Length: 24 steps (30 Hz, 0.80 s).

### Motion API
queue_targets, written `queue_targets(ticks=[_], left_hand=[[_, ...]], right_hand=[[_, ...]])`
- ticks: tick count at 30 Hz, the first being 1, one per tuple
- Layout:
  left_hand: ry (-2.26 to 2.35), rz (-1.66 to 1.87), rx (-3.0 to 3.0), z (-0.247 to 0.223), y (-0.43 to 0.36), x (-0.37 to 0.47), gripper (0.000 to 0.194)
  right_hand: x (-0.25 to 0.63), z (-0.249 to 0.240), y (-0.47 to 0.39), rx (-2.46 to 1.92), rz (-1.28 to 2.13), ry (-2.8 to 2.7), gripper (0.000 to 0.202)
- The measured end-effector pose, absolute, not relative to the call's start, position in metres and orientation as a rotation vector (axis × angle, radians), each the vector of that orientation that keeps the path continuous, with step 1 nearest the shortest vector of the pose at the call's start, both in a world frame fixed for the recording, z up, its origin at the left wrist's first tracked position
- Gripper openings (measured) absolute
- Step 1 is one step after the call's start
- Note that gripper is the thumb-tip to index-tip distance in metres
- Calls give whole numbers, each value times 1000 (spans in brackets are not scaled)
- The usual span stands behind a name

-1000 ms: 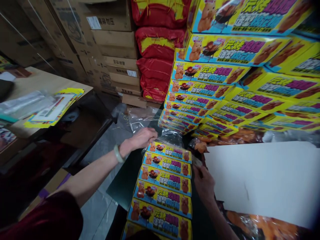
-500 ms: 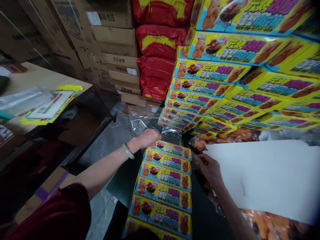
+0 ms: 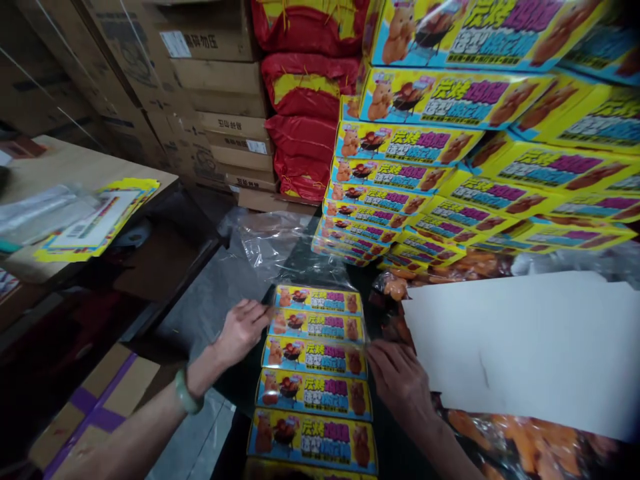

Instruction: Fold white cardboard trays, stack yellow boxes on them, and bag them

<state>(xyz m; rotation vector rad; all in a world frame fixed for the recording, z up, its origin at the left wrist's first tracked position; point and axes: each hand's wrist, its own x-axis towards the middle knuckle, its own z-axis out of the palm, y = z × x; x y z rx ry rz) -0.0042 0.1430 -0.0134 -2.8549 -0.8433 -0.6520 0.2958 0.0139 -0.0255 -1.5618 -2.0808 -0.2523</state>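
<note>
A row of yellow and blue printed boxes (image 3: 314, 357) lies on a dark surface, running away from me. Clear plastic wrap (image 3: 273, 243) spreads beyond the far end, and its sheen shows over the far boxes. My left hand (image 3: 243, 331), with a pale green bangle (image 3: 189, 393) at the wrist, is closed at the row's left edge, pinching the thin plastic. On the opposite side my right hand (image 3: 400, 380) has its fingers together against the boxes' right edge, gripping the wrap there; its fingertips are partly hidden.
Tall stacks of the same boxes (image 3: 400, 150) rise at the back right. White sheets (image 3: 520, 347) lie on bagged orange items (image 3: 525, 447) to the right. At left stand a table (image 3: 150, 167) with printed cards (image 3: 100, 223) and a purple-taped carton (image 3: 100, 407). Cartons and red sacks (image 3: 305, 143) line the back.
Both hands have moved from the far end of the row nearer to me along its sides, drawing the plastic over the far boxes. The view has shifted slightly.
</note>
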Motion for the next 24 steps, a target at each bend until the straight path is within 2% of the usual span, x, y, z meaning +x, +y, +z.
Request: queue_targets(ticks=[7, 9, 14, 16, 18, 21, 24], left_hand=[[-1244, -805, -2706, -36, 131, -12, 19], [-1456, -954, -2703, -39, 128, -7, 18], [-2374, -1843, -2319, -59, 115, 20, 17], [-2726, -2192, -2021, -72, 111, 32, 30], [-2930, -2383, -1834, -82, 110, 39, 41], [-2897, -2514, -1910, -84, 108, 43, 49], [-2680, -2727, -2115, -76, 103, 43, 41]], right_hand=[[273, -23, 35, -1694, -304, -2118, 27], [255, -17, 51, -1669, -314, -2172, 27], [201, -8, 98, -1630, -330, -2312, 29], [183, -7, 117, -1635, -252, -2416, 27], [170, -7, 134, -1632, -169, -2529, 22], [162, -9, 150, -1581, -103, -2688, 13], [164, -7, 147, -1352, -105, -2706, 18]])
